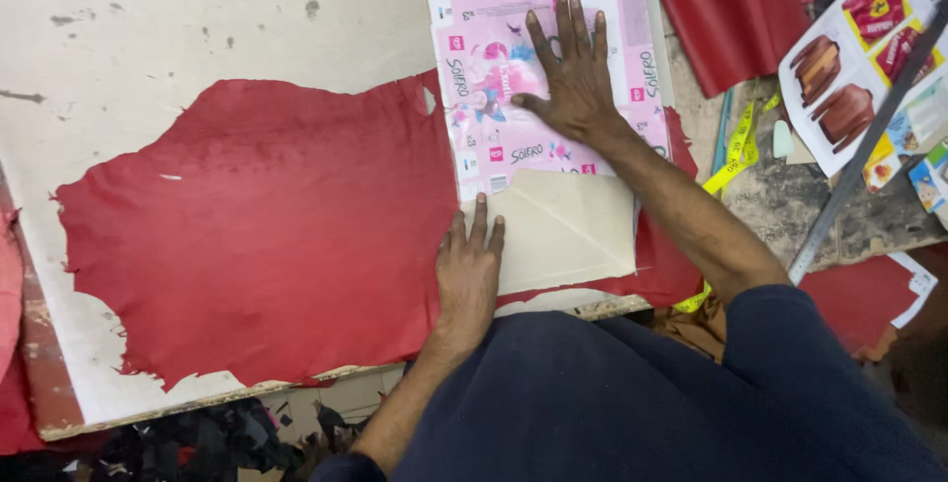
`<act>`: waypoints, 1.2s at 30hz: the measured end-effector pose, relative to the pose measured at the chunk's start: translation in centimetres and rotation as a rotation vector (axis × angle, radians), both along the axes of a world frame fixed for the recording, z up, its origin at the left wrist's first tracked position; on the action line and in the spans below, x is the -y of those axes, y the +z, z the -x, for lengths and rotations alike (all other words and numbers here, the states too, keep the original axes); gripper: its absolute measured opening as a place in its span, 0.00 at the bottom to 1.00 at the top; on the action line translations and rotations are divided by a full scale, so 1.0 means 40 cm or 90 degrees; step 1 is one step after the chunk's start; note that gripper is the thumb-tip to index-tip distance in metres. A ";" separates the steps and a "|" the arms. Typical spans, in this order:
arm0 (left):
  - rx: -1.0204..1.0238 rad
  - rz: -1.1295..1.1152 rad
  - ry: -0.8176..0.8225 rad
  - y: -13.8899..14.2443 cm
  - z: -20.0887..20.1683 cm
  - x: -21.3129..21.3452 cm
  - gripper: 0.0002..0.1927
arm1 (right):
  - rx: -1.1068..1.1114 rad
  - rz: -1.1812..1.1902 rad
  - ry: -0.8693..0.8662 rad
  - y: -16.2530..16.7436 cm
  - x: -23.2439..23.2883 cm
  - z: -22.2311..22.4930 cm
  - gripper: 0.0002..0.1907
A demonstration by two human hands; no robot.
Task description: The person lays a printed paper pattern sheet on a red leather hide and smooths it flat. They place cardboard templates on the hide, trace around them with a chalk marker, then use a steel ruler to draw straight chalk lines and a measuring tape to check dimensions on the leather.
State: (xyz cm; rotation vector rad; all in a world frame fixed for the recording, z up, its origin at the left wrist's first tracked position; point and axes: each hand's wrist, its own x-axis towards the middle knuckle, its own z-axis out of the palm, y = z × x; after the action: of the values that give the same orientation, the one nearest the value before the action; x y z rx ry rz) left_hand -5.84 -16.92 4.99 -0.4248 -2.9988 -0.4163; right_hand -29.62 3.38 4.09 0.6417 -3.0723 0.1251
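A large red leather hide [267,235] lies spread on a worn white board [197,38]. Over its right part sits a flattened pink printed carton sheet [494,67] with a plain beige flap [568,230] at its near end. My right hand [571,72] rests flat, fingers spread, on the pink sheet. My left hand [469,270] lies flat with fingers together at the beige flap's left edge, partly on the red hide. Neither hand grips anything.
A folded red leather piece [731,18] lies at the back right. A yellow tape measure [736,146], a long metal ruler [869,146] and printed sheets showing bags [854,57] sit on the right. Dark scraps [217,442] lie below the board's near edge.
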 end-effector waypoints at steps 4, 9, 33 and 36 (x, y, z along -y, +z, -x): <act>0.006 0.002 0.020 -0.007 0.004 -0.008 0.24 | -0.101 0.067 0.108 -0.020 0.144 -0.016 0.58; 0.008 -0.022 0.025 -0.020 -0.010 -0.003 0.24 | 0.001 0.013 0.124 -0.019 0.254 -0.018 0.61; 0.053 -0.252 0.018 -0.025 -0.039 0.038 0.47 | 0.025 0.436 -0.362 0.017 -0.116 -0.805 0.37; 0.027 -0.194 -0.031 -0.027 0.002 0.017 0.57 | 0.078 0.642 -0.416 -0.054 -0.148 -0.844 0.38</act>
State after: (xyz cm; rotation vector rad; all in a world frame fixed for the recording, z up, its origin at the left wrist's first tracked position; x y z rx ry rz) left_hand -5.92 -17.62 3.93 -0.4648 -2.8981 -0.8805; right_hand 4.12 9.28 1.94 -0.4097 -2.5804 1.5461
